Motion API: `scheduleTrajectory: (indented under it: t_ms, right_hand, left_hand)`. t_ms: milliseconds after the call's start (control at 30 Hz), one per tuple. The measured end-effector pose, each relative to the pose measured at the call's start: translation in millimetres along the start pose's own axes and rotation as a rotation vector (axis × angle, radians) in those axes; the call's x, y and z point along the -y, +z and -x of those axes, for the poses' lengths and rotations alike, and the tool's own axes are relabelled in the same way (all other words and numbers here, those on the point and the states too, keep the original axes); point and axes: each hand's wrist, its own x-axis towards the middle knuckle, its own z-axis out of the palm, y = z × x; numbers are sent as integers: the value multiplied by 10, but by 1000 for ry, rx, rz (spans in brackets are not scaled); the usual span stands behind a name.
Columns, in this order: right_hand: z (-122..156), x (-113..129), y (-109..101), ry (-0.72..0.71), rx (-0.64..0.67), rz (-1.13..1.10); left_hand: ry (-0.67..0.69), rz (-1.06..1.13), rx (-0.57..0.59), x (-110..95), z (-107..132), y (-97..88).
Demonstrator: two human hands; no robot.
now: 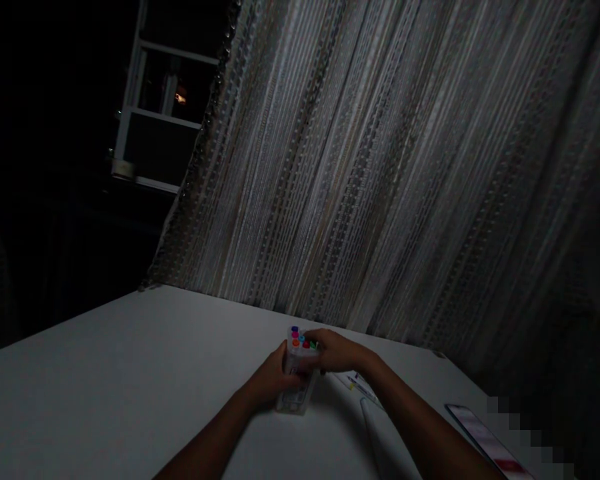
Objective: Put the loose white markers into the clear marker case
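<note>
A clear plastic case (294,402) stands upright on the white table, tilted slightly, with several markers (296,343) in it. Their coloured caps show at its top: purple, pink, blue, orange, red and green. My left hand (271,379) is wrapped around the case's left side and front, thumb along the upper left edge. At the upper right of the case, my right hand (339,351) is closed about the corner, its fingers beside the red and green caps. Dim light and blur hide whether those fingers also pinch a single marker.
Right of the case, pens or markers (363,385) lie on the white table (130,373), partly behind my right forearm. A flat pale object with a dark edge (369,427) lies nearer. A phone (485,440) rests farther right. A curtain (330,167) hangs behind the table, beside a window (160,143).
</note>
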Motion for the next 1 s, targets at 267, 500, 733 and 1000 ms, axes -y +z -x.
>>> scheduleTrajectory:
  t_ms: [267,500,733,1000]
  right_hand:
    - [223,-460,-176,41,-354,-130]
    - [367,-1224,45,388,-220,422]
    - [353,-1435,345,450,-117,556]
    - [356,-1269,310,488,-108,611]
  left_hand:
    - [-33,28,11,-121,66,34]
    - [-44,35,6,-67,48,29]
    - [-39,1,2,-36,34,2]
    - [-34,-13,8,-9,19,-21]
